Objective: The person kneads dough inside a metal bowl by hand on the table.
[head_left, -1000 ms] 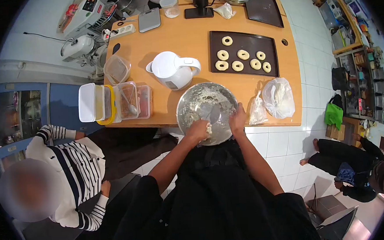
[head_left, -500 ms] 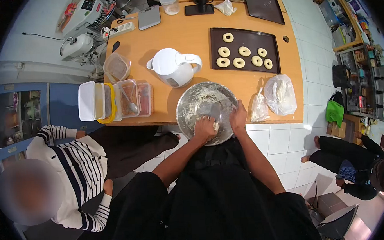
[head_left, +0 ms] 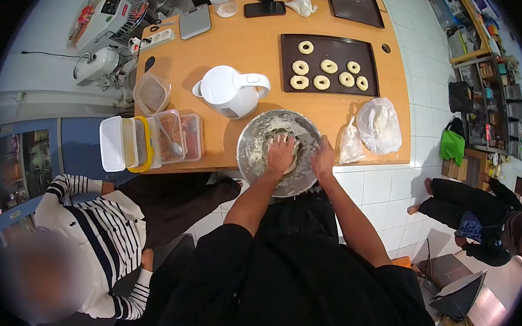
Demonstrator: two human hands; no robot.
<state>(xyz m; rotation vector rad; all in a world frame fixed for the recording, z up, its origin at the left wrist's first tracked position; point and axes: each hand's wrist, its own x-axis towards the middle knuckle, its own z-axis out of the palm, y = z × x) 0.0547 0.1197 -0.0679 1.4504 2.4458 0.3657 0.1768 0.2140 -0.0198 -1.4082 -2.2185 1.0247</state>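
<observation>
1. Pressing dough [head_left: 294,155] with left hand [head_left: 280,154], back of hand up; can't tell if the fingers close on it.
2. Right hand [head_left: 323,158] clamped on the metal bowl [head_left: 249,153] rim at 3 o'clock.
3. Dough sits in the bowl, partly under the left hand. Pale residue smeared on bowl wall.
4. From the bowl: white kettle [head_left: 227,93] at 11 o'clock; dark tray [head_left: 358,48] at 1, eight dough rings [head_left: 328,66] on it; plastic bag [head_left: 379,129] between 2 and 3; clear containers [head_left: 169,133] near 9.
5. Person in striped top [head_left: 101,238] at 8 o'clock; another in dark clothes [head_left: 494,250] at 4.
</observation>
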